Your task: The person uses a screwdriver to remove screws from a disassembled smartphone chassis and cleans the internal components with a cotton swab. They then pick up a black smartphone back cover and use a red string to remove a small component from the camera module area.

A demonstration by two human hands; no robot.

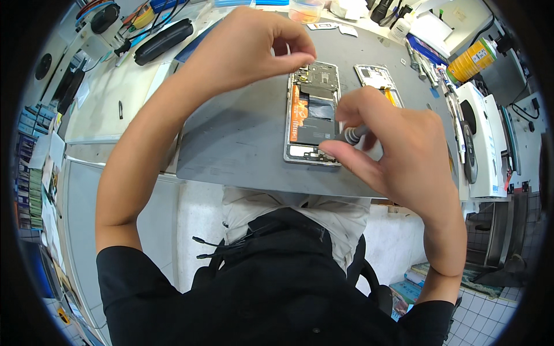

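Opened phone point(311, 118), rectangular and silver-rimmed, lies on smooth grey mat point(236, 135).

grey work surface point(231, 141) | opened phone point(313, 118) flat on it | second phone part point(376, 76) to its right, partly hidden | small square piece point(403, 61) farther right

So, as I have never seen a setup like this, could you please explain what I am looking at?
Certainly. There is no robot here, just a person's two bare hands. The single picture comes from a wide fisheye camera on the person's head, looking down, so straight edges bend near the rim. On the grey mat lies an opened phone, its insides showing, with a second opened device to its right, partly hidden. The right hand holds a grey, ridged tool over the phone. The left hand is at the phone's top end; whether it pinches anything is unclear.
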